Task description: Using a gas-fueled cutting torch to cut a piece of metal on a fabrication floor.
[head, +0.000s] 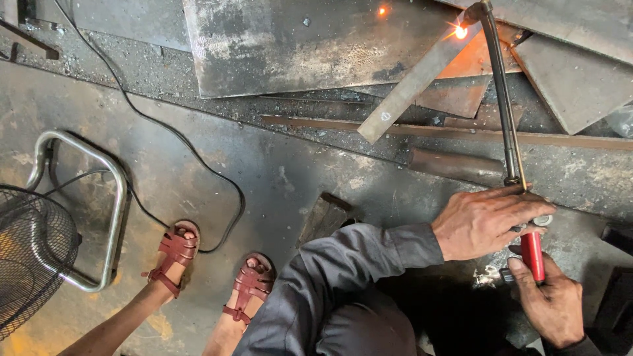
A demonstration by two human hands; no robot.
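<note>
A long gas cutting torch (503, 99) reaches from my hands up to a bright orange spark at its tip (461, 30). The tip is on a flat steel strip (415, 82) lying slantwise on rusty plates. My left hand (488, 221) wraps over the torch near its valves. My right hand (550, 300) grips the red handle (533, 254) lower down. My grey sleeve (356, 264) crosses the bottom of the view.
Large steel plates (297, 39) and offcuts (573, 79) lie at the top. A long flat bar (461, 132) and a rusty pipe (455, 165) lie below them. A fan cage (33, 257) with a tube frame stands left. A black cable (198, 158) snakes across. Another person's sandalled feet (211, 264) stand nearby.
</note>
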